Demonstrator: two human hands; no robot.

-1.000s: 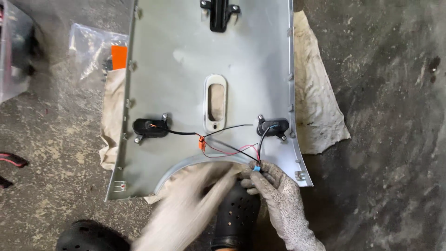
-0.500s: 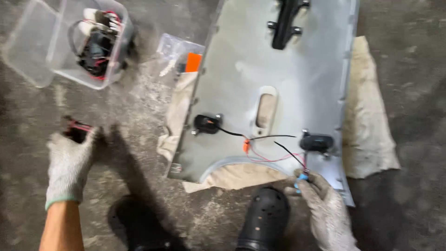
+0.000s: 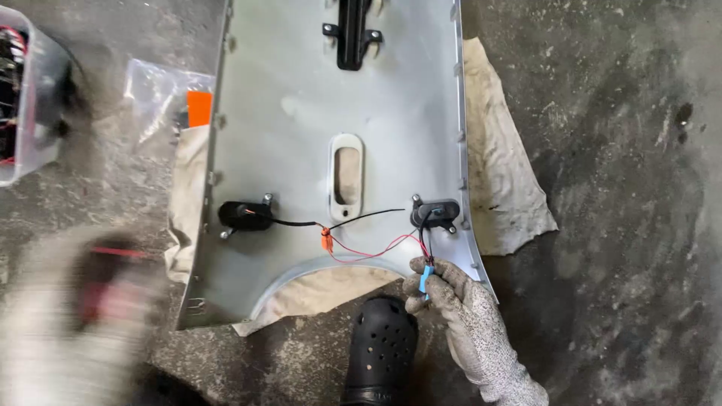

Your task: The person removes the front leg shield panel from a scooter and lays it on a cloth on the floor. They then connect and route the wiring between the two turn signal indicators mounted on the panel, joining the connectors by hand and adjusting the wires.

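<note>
The right hand (image 3: 459, 301), gloved, pinches a small blue connector (image 3: 426, 280) at the lower right edge of the grey panel (image 3: 301, 135), which lies face down on a cloth (image 3: 504, 173) on the concrete floor (image 3: 624, 150). Red and black wires (image 3: 368, 252) run from the connector to an orange connector (image 3: 326, 240) and two black lamp sockets (image 3: 435, 213). The left hand (image 3: 68, 323) is motion-blurred; it appears closed on a red-and-black object (image 3: 105, 282). A black shoe (image 3: 380, 346) sits just below the panel; a clear plastic box (image 3: 30, 98) stands at upper left.

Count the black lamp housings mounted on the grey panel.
2. Left housing near the panel's left edge; right housing near its right edge, just above the right hand. None seem hidden.
</note>
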